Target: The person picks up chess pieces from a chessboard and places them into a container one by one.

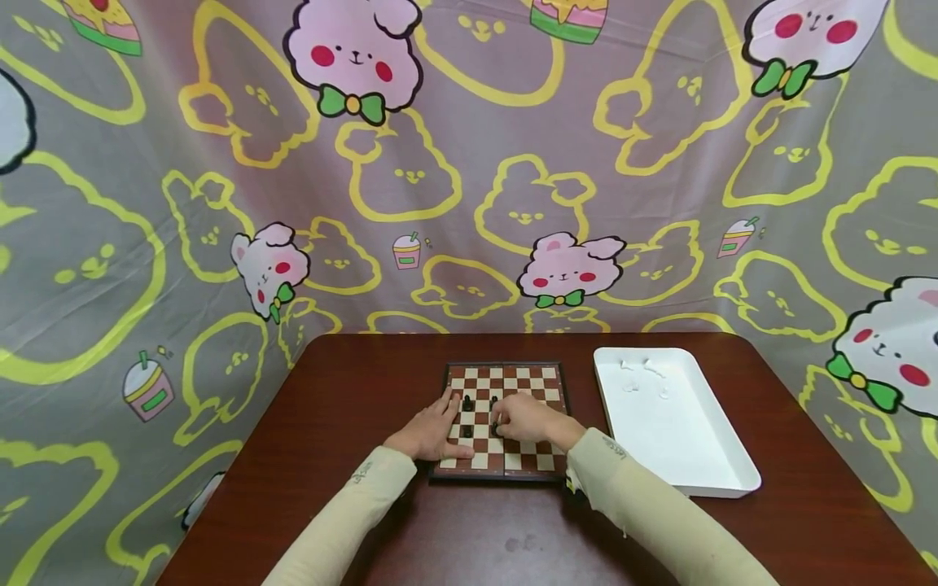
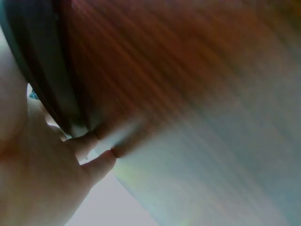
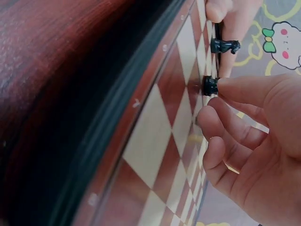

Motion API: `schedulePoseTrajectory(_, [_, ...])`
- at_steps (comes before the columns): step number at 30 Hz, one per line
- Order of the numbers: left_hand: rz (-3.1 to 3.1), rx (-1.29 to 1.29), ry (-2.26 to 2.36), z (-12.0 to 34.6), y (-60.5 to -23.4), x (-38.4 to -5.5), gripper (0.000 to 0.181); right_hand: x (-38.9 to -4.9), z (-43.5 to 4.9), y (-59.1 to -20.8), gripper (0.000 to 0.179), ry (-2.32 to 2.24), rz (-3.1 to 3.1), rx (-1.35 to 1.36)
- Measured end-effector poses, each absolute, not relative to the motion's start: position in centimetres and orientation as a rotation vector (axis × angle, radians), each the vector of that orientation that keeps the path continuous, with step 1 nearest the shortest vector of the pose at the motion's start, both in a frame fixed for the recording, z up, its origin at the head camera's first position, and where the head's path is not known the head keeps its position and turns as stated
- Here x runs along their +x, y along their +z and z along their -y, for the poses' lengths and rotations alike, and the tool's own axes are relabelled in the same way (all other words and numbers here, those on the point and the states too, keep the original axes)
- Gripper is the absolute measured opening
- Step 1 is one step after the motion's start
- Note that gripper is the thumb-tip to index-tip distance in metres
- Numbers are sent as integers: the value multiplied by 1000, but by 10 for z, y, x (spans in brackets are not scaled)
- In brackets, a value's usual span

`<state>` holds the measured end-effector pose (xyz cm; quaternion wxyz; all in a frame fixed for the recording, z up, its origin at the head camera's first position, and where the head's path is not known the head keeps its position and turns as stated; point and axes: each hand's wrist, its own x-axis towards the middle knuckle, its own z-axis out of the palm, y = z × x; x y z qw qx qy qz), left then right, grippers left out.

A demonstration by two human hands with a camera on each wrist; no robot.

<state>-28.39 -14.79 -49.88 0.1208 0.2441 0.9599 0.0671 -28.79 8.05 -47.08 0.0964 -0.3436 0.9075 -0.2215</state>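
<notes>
The right hand point(image 1: 529, 419) lies over the middle of the chessboard point(image 1: 506, 423), its fingers curled and its fingertips point(image 3: 225, 84) pinched on a small black chess piece point(image 3: 210, 85) that stands on a square near the board's centre; the right wrist view shows the piece upright against the board, with the thumb and forefinger closing on it. Just beyond it, toward the board's far edge, a second black piece point(image 3: 225, 45) stands free, and in the head view two more dark pieces point(image 1: 466, 402) stand on the board's left half, close to the left hand point(image 1: 432, 431). That hand rests flat with straight fingers on the board's left edge, pressing it down and gripping nothing; the left wrist view is too blurred to add anything beyond fingers against a dark rim. The far rows of the board are bare squares, as are the near row and the right-hand column, so the open squares lie around the pinched piece on all sides but the left. Beside the board's right edge, apart from it, sits a white tray point(image 1: 725, 480) set at a slant. Board and tray rest on a dark red-brown table point(image 1: 352, 382), which has bare wood left of the board and in front of its near edge. A cartoon-printed cloth point(image 1: 469, 163) hangs behind the table's far edge.
</notes>
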Motion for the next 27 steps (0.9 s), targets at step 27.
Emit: schedulePoseTrajectory(27, [-2819, 739, 199, 149, -505, -285, 110, -291, -147, -443, 13, -737, -2776, -851])
